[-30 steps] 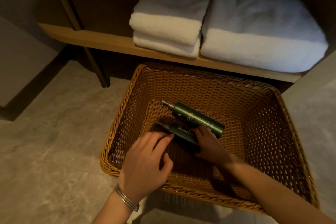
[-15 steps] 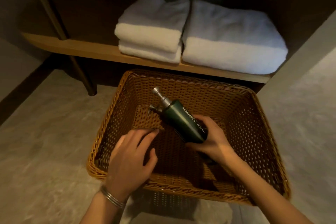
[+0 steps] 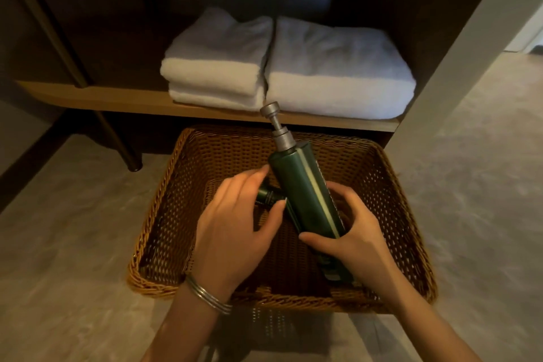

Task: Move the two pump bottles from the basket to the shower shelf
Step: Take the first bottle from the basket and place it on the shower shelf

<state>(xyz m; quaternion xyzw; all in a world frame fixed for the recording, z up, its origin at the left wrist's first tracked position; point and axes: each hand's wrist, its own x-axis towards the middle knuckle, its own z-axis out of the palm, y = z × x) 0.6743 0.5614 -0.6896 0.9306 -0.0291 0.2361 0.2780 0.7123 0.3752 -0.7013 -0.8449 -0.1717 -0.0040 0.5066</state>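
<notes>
One smooth, rigid, likely slippery green bottle point(image 3: 305, 194) is gripped low on its body by the right hand point(image 3: 352, 238), pump at 12 o'clock over the basket point(image 3: 164, 206), while the second bottle point(image 3: 269, 195), best taken mid-body, is closed on by the left hand point(image 3: 235, 223).

Basket point(image 3: 164, 191) on floor point(image 3: 73, 214), before shelf point(image 3: 88, 97) bearing towels point(image 3: 293, 67).
</notes>
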